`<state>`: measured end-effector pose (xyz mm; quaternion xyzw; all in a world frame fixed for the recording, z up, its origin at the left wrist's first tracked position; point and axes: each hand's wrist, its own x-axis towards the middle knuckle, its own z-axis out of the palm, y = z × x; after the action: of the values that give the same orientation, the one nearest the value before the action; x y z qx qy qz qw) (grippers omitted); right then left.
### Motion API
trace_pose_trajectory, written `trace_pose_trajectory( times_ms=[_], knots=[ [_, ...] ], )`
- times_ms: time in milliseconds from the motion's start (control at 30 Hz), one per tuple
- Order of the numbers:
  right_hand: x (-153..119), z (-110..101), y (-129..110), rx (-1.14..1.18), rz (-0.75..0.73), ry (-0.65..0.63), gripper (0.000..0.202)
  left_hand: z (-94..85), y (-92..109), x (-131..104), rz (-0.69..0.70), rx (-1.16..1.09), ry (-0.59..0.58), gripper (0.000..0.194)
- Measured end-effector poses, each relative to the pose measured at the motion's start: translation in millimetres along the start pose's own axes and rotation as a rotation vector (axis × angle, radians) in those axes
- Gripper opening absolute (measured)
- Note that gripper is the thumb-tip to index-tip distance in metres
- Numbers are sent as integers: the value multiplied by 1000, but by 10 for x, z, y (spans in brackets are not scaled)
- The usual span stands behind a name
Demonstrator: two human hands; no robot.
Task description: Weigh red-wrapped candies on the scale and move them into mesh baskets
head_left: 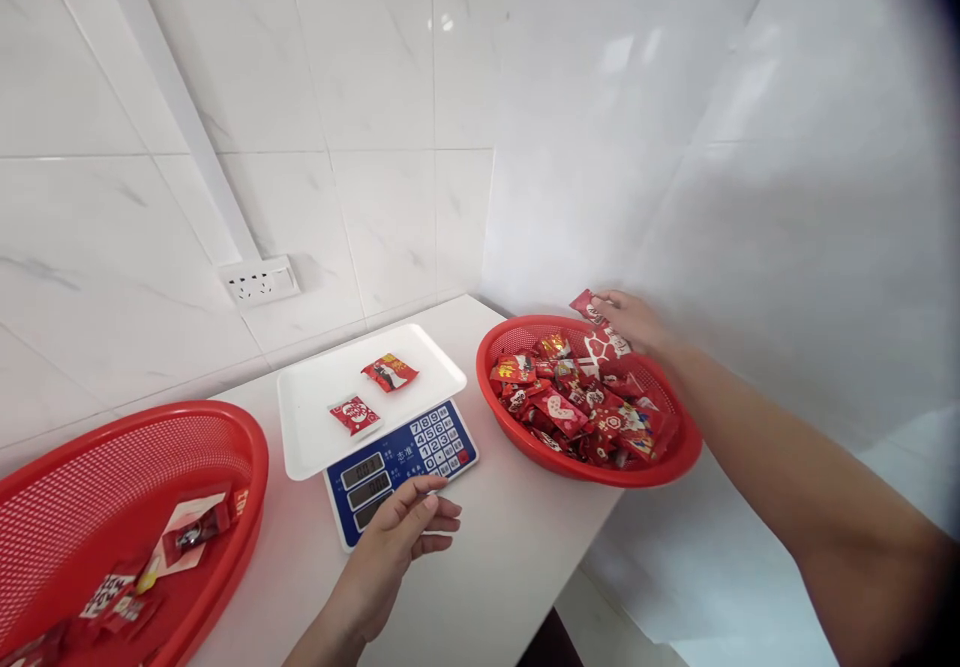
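At the far rim of the right red basket, my right hand pinches a small red candy packet. Another red-and-white packet hangs just below those fingers; whether it is also gripped I cannot tell. Many wrapped candies in red, pink and gold fill that basket. My left hand is empty, its fingers loosely apart, in front of the blue digital scale. Two packets lie apart on the scale's white tray: a red-and-yellow one and a red-and-white one.
A second red basket on the left holds several packets at its bottom. Both baskets and the scale stand on a white table against a tiled wall. A socket is fixed to the wall behind.
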<state>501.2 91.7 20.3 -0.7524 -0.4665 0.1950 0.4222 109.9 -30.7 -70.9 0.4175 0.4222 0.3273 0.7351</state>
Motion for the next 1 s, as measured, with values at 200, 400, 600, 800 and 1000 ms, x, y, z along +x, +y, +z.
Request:
trace_pose_trajectory(
  times_ms=[200, 400, 600, 800, 1000],
  knots=[
    [-226, 126, -284, 200, 56, -118, 15, -21, 27, -34, 15, 3, 3, 36],
    [-486, 486, -556, 242, 8, -317, 12, 8, 12, -71, 25, -19, -3, 37],
    [-676, 1147, -841, 46, -244, -624, 22, 36, -20, -143, 48, -1, -40, 36],
    [-780, 1711, -1105, -31, -463, -691, 33, -38, -37, -258, 63, 35, -11, 39],
    [-919, 1641, -1132, 63, -242, -611, 36, -160, -72, -365, 66, 0, 34, 40]
  ],
)
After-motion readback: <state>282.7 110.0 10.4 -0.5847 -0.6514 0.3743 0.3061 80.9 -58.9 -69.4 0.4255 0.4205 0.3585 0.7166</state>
